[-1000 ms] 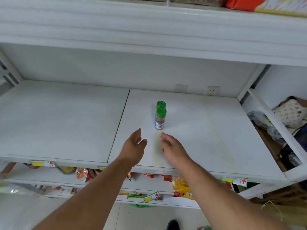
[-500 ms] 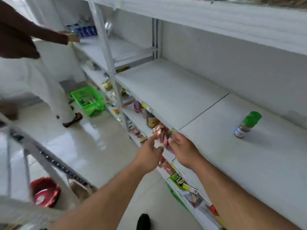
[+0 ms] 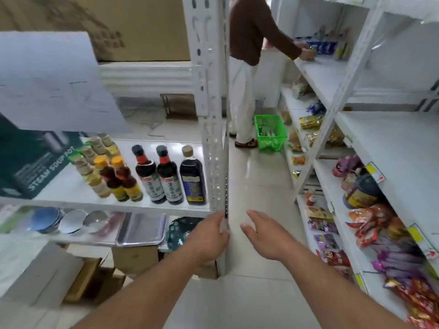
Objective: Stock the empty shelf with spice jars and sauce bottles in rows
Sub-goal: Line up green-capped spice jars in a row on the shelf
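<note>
Reaching forward, both hands empty over aisle floor. Left grip (image 3: 209, 236): fingers loosely apart, holding nothing, overlapping white rack post (image 3: 215, 138) in view; touching it or not, cannot tell. Right grip (image 3: 266, 236): fingers spread, holding nothing. Sauce bottles (image 3: 169, 176) stand in rows on left shelf (image 3: 71, 198), above and left of left grip, apart from it. Yellow-capped bottles (image 3: 118, 179) just left of dark ones. Bare shelf (image 3: 403, 143) at right, well apart from right grip. Green basket (image 3: 269, 131) on floor beyond, beside another person (image 3: 249, 32).
</note>
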The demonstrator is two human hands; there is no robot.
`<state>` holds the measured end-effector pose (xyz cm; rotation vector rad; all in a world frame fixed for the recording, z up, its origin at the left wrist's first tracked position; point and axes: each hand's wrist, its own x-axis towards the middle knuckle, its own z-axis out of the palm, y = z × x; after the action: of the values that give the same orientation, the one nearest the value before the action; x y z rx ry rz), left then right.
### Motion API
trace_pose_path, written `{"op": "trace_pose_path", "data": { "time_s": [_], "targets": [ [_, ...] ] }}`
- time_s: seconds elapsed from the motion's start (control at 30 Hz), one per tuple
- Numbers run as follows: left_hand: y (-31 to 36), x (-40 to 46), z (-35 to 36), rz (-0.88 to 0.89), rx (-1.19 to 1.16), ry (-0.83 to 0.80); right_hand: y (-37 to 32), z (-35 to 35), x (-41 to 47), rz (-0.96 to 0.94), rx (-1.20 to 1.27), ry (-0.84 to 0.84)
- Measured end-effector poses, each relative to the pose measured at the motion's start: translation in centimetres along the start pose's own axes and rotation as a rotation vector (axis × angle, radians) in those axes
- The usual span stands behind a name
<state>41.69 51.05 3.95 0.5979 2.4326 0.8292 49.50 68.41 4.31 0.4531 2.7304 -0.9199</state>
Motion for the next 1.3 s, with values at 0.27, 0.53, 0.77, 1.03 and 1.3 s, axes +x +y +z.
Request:
{"op": "trace_pose_path", "data": {
  "time_s": [0.27,0.53,0.77,1.03,1.3],
  "targets": [
    [-13.9,-6.8,-10.4,-0.219,0.066,0.191,-15.2,9.3,3.2,-0.195,-0.15,-0.128],
    [-23.5,-10.5,-18.6,-0.341,0.025,0.325,-28.0,14.1,6.1,-0.34,-0.231,-0.181],
    [-28.5,-11.3,-22.5,-0.447,-0.068,0.395,-33.4,16.9,9.5,-0.409,-0.267,-0.23],
    [-31.3,-9.5,-27.0,-0.558,-0.024,0.459,-38.2,20.2,15.5,-0.503,-0.153,-0.282],
    [-34.3,-6.0,-31.2,-0.53,-0.032,0.493,-42.2,22.9,20.0,-0.474,-0.108,-0.304]
  ]
}}
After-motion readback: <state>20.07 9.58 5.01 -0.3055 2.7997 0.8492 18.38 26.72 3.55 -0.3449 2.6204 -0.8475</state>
